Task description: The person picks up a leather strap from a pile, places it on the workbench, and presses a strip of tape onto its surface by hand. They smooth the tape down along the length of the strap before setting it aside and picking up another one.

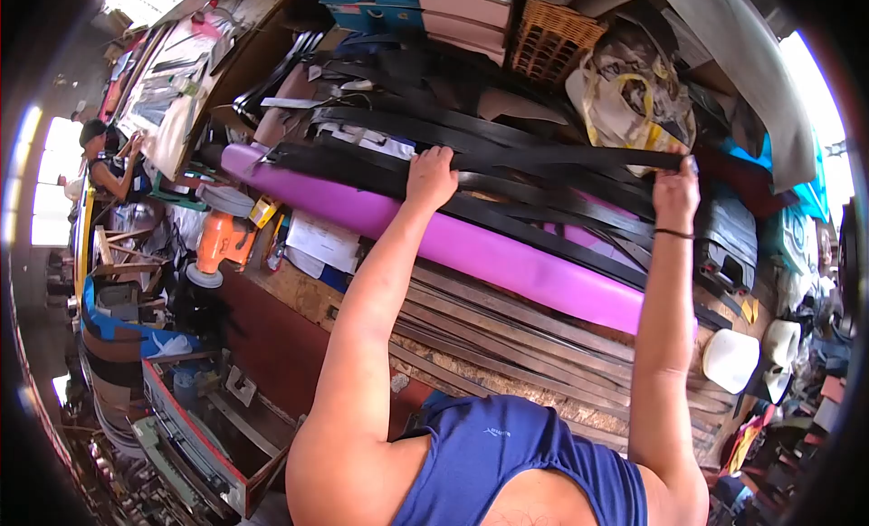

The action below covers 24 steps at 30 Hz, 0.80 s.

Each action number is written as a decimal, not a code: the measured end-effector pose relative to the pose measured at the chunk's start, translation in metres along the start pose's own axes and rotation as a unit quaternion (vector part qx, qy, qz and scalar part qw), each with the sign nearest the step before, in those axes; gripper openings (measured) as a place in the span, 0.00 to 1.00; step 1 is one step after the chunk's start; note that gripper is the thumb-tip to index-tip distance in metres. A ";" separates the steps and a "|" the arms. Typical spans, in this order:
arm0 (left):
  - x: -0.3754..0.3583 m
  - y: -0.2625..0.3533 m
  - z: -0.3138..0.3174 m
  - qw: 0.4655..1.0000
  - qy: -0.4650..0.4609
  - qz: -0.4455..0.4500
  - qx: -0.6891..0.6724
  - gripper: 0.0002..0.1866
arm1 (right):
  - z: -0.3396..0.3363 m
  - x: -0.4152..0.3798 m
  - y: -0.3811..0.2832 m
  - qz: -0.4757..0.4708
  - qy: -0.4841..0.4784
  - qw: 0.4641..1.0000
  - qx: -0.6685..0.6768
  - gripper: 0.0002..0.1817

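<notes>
A long flat black strip (566, 157), looking like leather or a similar sheet material, runs between my two hands. My right hand (676, 196) pinches it near its right end, with a dark band around the wrist. My left hand (433, 177) is curled over the strip farther left, its fingertips partly hidden. Beneath and behind lie several more black strips (398, 128), heaped and overlapping. Just in front of them a shiny purple roll (507, 259) stretches across the bench, passing under my left forearm.
Brown strips (507, 322) lie along the wooden bench nearer me. A wicker basket (554, 42), a patterned bag (638, 100) and stacked drawers (462, 23) stand behind. On the left are an orange container (222, 241), papers (321, 245) and another person (109, 168).
</notes>
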<state>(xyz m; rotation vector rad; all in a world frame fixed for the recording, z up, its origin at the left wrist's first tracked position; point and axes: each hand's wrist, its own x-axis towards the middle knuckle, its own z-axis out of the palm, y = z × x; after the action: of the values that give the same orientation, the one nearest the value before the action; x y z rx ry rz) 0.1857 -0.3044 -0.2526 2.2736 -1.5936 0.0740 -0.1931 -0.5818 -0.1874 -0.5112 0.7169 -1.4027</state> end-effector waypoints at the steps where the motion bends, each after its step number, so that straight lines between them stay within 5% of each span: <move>1: -0.001 0.000 0.000 1.000 0.008 0.003 -0.002 0.15 | -0.015 0.022 -0.026 -0.035 -0.043 0.998 0.003 0.15; 3: 0.000 -0.003 0.003 1.000 0.018 0.005 -0.020 0.16 | -0.034 0.056 -0.097 -0.079 -0.219 0.972 -0.031 0.17; 4: 0.001 -0.003 0.002 0.999 0.014 -0.002 -0.029 0.16 | -0.018 0.054 -0.136 -0.117 -0.176 0.977 -0.003 0.16; 5: 0.004 -0.001 -0.001 0.999 0.004 -0.017 -0.047 0.15 | -0.029 0.070 -0.189 -0.096 -0.272 0.957 0.001 0.16; 9: 0.033 0.023 -0.026 0.989 0.107 0.027 -0.097 0.19 | -0.047 0.105 -0.390 -0.247 -0.018 0.966 -0.072 0.18; 14: 0.063 0.055 -0.116 0.969 0.192 0.067 -0.142 0.21 | -0.086 0.026 -0.591 -0.330 -0.017 0.941 -0.069 0.14; 15: 0.059 0.051 -0.128 0.967 0.199 0.072 -0.141 0.21 | -0.104 -0.005 -0.616 -0.303 -0.077 0.948 -0.056 0.14; 19: -0.002 -0.010 -0.140 0.974 0.079 0.095 -0.191 0.26 | -0.157 -0.134 -0.659 -0.217 -0.186 0.958 -0.025 0.14; 21: -0.054 -0.059 -0.131 0.964 -0.104 -0.044 -0.239 0.26 | -0.199 -0.180 -0.662 -0.228 -0.158 0.961 -0.016 0.16; 24: -0.146 -0.084 -0.156 0.906 -0.356 -0.118 -0.197 0.36 | -0.316 -0.227 -0.690 -0.260 -0.016 0.965 -0.032 0.18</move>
<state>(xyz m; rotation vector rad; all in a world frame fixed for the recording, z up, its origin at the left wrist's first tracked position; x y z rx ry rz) 0.2351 -0.0980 -0.1652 2.2428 -1.4161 -1.1511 -0.9051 -0.4107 0.1141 -0.8129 0.6261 -1.8570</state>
